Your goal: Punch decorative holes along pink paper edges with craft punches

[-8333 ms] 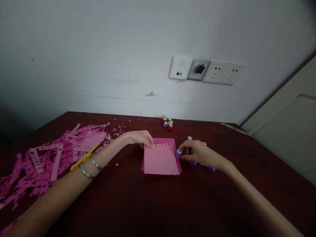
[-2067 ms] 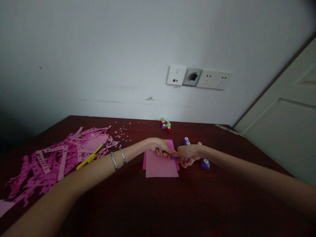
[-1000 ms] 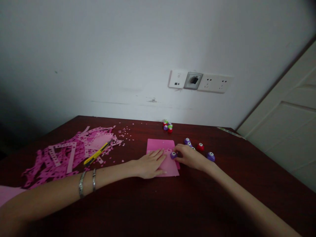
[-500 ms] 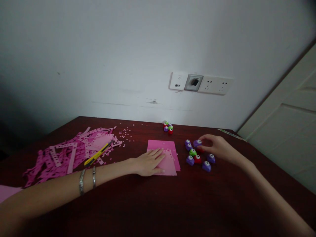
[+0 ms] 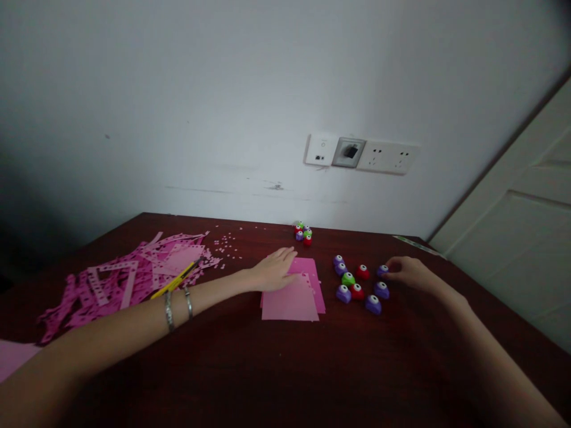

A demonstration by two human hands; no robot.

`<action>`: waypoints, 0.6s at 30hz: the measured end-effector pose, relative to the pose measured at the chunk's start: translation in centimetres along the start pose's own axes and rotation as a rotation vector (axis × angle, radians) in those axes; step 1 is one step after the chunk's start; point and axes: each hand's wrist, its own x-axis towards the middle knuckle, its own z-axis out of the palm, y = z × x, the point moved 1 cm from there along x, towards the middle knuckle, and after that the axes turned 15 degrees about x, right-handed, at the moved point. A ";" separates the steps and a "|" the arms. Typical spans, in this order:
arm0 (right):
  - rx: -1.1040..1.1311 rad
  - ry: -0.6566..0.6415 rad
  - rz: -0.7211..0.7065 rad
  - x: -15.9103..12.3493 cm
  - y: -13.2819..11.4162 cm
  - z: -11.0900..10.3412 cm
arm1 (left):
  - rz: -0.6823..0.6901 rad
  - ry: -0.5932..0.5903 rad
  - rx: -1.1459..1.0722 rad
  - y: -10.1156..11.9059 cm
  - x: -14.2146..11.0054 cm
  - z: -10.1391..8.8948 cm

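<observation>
My left hand [image 5: 275,270] lies flat with fingers stretched out over the upper left of a light pink paper sheet [image 5: 289,302]. Under that sheet is a darker pink sheet [image 5: 317,291], with small punched-out bits near the light sheet's top edge. My right hand [image 5: 408,272] pinches a purple craft punch [image 5: 382,270] with a white, eye-like top. Around it stand several similar punches: a red punch [image 5: 363,272], a green punch [image 5: 348,279], a purple punch [image 5: 373,304] and others. Whether the pinched punch touches the table, I cannot tell.
Pink punched paper strips [image 5: 129,276] are heaped at left, beside a yellow utility knife [image 5: 176,279]. Paper bits [image 5: 226,241] lie scattered behind. A small cluster of punches [image 5: 303,233] stands near the wall. Another pink sheet [image 5: 15,356] shows at the left edge.
My right hand has moved the purple punch rightward, away from the red one, which now shows fully. My left hand has slid up and away from me, uncovering more of the light sheet.
</observation>
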 end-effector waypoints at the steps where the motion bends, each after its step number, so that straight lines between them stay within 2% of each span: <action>1: 0.004 -0.006 0.000 0.1 0.2 0.1 | -0.032 0.046 -0.005 -0.8 0.9 0.2; 5: 0.012 -0.026 -0.008 0.1 0.4 0.2 | -0.245 0.121 -0.126 -4.2 4.6 1.2; 8: 0.025 -0.008 -0.024 -0.2 -0.2 -0.3 | -0.385 0.138 -0.188 -5.7 7.2 1.8; 13: 0.063 0.038 -0.065 -0.8 -1.8 -1.3 | -0.468 0.122 -0.182 -5.7 10.5 2.3; 18: 0.071 0.038 -0.116 -1.2 -3.3 -1.7 | -0.549 0.105 -0.118 -5.0 12.2 2.6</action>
